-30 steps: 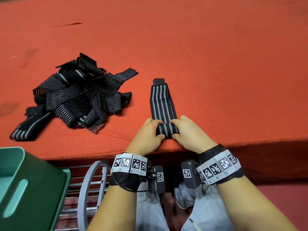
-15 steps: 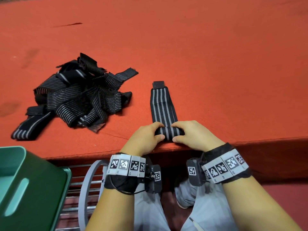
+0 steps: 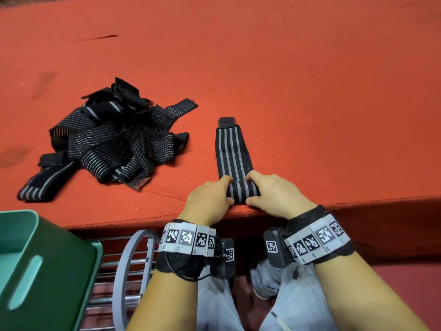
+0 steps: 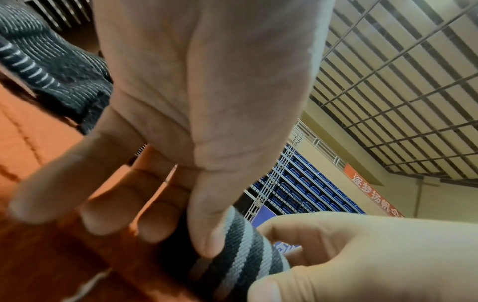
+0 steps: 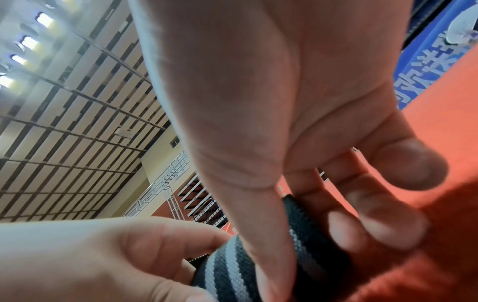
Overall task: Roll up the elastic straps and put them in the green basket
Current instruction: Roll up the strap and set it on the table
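Red desk [image 3: 310, 91] fills most of the head view, fabric-covered, near edge running under both wrists. Green basket [image 3: 35, 271] sits off the desk at lower left, below its edge, next to a grey wire rack [image 3: 128, 271]. Pile of loose elastic straps [image 3: 114, 142], black with grey stripes, tangled on the desk's left half, well apart from the hands. Single striped strap [image 3: 232, 151] lies straight near the desk's front edge, far end flat with a black tab, near end wound into a roll [image 3: 242, 191]. Left hand [image 3: 207, 201] grip: thumb and fingers curled round the roll's left end. Right hand [image 3: 279, 195] grip: same on the right end, thumb on the near side, fingers over the top. Roll rests on the desk between both hands. Wrist views confirm thumbs pressed on the striped fabric.
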`<state>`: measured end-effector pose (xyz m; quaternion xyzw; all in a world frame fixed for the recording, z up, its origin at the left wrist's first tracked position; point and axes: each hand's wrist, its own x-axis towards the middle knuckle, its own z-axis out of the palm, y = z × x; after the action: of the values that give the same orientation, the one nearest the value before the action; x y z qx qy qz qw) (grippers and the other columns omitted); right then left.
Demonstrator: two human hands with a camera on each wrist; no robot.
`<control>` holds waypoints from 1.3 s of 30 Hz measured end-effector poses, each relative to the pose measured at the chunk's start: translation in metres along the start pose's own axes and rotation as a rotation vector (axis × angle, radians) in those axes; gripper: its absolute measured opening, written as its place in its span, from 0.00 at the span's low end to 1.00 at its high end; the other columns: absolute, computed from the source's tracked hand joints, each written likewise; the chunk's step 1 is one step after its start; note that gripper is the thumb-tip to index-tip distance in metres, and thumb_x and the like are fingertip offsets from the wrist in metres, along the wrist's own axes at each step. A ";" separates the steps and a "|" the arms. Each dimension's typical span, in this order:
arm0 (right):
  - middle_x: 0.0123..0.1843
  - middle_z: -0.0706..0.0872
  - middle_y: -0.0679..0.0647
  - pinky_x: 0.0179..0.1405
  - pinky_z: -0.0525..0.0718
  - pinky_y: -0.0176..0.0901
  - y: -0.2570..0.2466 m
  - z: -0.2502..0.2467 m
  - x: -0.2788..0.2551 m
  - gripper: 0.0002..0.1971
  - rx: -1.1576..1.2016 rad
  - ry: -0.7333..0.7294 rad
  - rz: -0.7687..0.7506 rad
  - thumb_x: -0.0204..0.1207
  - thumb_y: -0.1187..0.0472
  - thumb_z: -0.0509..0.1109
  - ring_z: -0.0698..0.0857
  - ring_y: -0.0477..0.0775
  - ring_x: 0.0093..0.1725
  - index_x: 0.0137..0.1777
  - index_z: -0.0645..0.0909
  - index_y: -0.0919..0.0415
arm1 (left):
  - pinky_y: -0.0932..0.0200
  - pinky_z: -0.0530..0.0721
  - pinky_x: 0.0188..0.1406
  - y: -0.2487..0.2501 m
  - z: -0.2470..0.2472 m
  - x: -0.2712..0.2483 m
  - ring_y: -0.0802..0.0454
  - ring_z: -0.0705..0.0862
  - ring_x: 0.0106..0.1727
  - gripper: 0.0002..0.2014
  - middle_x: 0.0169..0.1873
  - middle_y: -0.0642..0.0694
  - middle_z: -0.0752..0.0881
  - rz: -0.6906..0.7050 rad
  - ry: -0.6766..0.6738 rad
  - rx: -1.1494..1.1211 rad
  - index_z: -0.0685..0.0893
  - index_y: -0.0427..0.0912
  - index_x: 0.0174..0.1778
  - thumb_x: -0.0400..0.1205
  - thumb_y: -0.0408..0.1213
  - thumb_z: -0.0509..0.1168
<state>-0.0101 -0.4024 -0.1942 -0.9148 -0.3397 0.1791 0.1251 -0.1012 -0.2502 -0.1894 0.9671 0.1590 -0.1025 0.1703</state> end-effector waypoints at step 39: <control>0.51 0.85 0.47 0.50 0.84 0.45 0.021 0.001 0.013 0.09 0.470 0.022 -0.049 0.75 0.44 0.75 0.85 0.45 0.47 0.50 0.88 0.46 | 0.58 0.80 0.56 -0.010 0.002 0.002 0.54 0.83 0.55 0.25 0.56 0.50 0.86 0.049 0.007 -0.300 0.79 0.49 0.70 0.76 0.43 0.76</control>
<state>0.0108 -0.4091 -0.2056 -0.8538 -0.3095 0.2401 0.3429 -0.1031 -0.2411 -0.1952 0.9346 0.1495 -0.0702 0.3149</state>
